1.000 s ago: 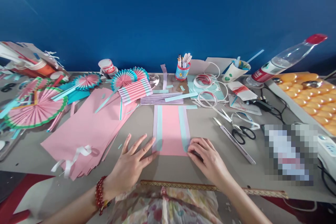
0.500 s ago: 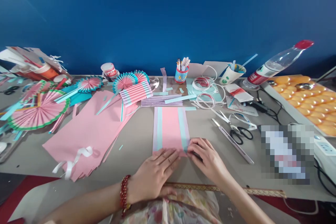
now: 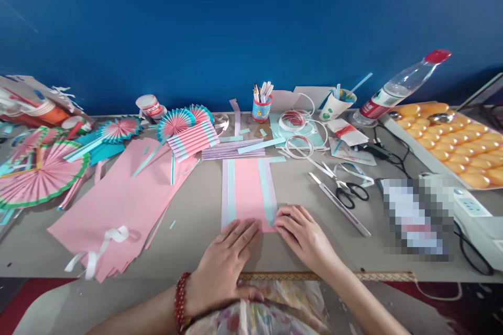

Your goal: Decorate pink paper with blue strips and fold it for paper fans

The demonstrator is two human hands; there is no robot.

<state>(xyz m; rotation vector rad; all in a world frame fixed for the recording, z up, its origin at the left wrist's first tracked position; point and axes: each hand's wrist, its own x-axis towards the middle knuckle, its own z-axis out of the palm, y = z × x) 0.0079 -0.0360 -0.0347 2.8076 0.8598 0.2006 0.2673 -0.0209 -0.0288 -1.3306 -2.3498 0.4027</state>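
Observation:
A long pink paper sheet (image 3: 248,188) with teal and lilac strips along both sides lies lengthwise on the grey table (image 3: 196,209) in front of me. My left hand (image 3: 228,261) rests flat with fingers stretched onto the sheet's near edge, a red bead bracelet on its wrist. My right hand (image 3: 304,235) presses its bent fingertips on the sheet's near right corner. Neither hand lifts the paper off the table.
A stack of pink sheets (image 3: 118,204) lies left. Folded paper fans (image 3: 43,172) and a pleated strip (image 3: 192,138) sit behind it. Scissors (image 3: 348,191), a metal ruler (image 3: 340,204), tape rings (image 3: 294,120), a pen cup (image 3: 261,104), a bottle (image 3: 396,86) and an orange tray (image 3: 451,141) stand right.
My left hand slid right from beside the sheet onto its near edge. My right hand stayed on the near right corner. The view shifted slightly.

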